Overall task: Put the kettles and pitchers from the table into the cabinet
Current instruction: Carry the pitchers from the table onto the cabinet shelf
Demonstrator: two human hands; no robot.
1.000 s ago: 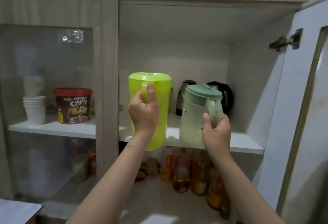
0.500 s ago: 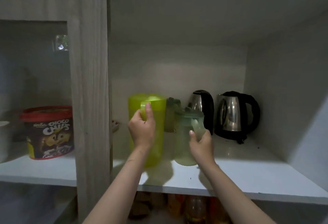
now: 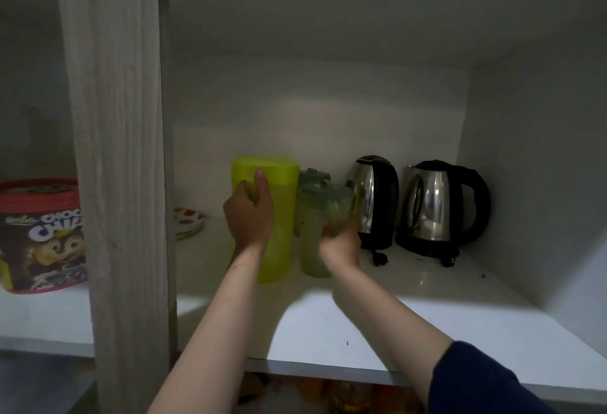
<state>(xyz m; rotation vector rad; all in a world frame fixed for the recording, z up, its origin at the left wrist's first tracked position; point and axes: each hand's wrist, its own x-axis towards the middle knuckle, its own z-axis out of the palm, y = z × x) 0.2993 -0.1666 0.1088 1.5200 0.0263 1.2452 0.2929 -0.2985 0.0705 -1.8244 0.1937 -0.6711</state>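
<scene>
Head view. Left hand [image 3: 251,216]: curled round handle of yellow-green pitcher [image 3: 277,216], thumb up. Pitcher upright on white cabinet shelf [image 3: 427,325], toward back. Right hand [image 3: 341,243]: gripping pale green pitcher [image 3: 312,249] at handle side; pitcher upright on shelf, just beside yellow-green one. Third green lid [image 3: 313,175] visible behind the two. Two steel kettles with black handles, left kettle [image 3: 372,203] and right kettle [image 3: 433,206], at back right. Spotted plate [image 3: 189,223] at back left. Cereal tub [image 3: 41,236] in neighbouring compartment.
</scene>
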